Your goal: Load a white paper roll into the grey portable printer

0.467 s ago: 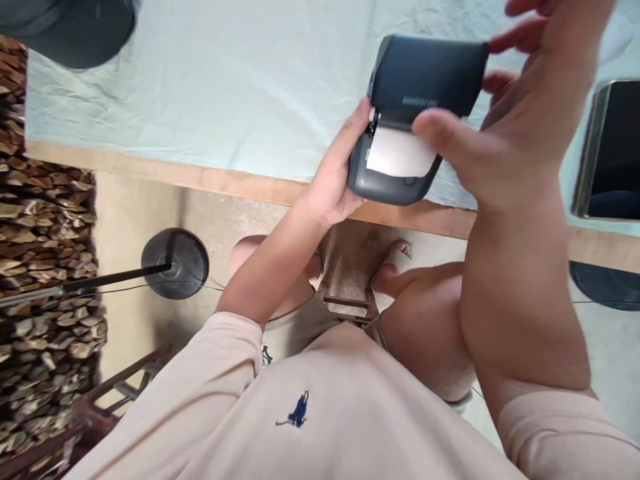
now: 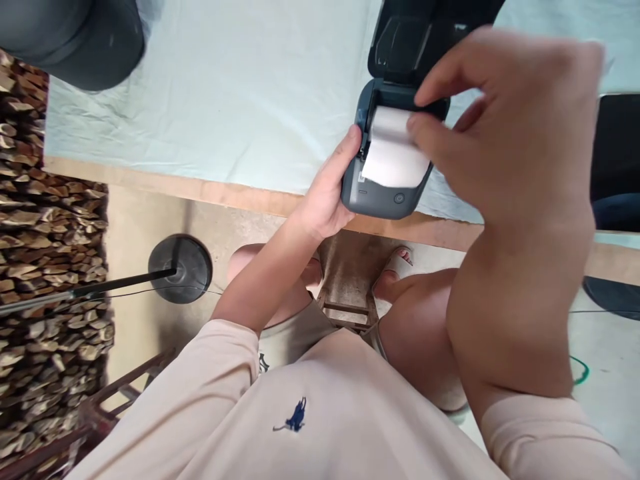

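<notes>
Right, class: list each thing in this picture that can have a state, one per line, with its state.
Printer: lid open, held at the table edge.
Paper roll: seated inside, white end showing.
Left hand: gripping the printer's side.
Right hand: fingertips on the paper roll.
Tablet: screen dark.

I see a small dark grey printer [image 2: 387, 180] at about one o'clock in my view, over the near table edge. Its lid [image 2: 415, 40] is flipped up and back, open. A white paper roll [image 2: 390, 150] sits in the well, its sheet curving toward six o'clock.
</notes>
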Demonstrator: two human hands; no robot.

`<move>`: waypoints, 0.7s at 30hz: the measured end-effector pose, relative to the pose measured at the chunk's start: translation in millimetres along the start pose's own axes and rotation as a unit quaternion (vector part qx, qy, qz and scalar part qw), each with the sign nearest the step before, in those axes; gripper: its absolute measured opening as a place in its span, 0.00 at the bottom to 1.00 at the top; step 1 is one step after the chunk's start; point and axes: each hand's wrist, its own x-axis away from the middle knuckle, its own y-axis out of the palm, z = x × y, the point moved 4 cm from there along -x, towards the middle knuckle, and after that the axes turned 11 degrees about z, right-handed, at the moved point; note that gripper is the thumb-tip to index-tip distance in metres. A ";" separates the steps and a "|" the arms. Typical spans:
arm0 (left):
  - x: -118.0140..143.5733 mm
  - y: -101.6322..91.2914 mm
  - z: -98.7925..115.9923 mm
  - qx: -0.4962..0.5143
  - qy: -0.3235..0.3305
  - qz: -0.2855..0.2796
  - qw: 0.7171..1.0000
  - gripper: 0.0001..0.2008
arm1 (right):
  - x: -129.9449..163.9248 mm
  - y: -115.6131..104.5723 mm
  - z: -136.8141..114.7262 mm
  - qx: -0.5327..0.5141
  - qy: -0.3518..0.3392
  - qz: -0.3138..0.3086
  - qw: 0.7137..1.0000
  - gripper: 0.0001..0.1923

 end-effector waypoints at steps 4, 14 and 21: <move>3.2 3.8 -2.3 0.012 0.015 -0.004 1.000 0.18 | 2.2 4.8 -3.5 0.086 0.039 -0.107 0.990 0.22; 3.1 0.4 -0.5 0.015 0.003 0.035 0.999 0.19 | 8.2 -4.2 9.3 -0.276 0.064 0.010 0.959 0.20; 1.9 -4.4 6.0 0.045 0.003 0.054 0.997 0.23 | 6.0 21.8 62.0 -0.456 0.321 0.083 0.826 0.13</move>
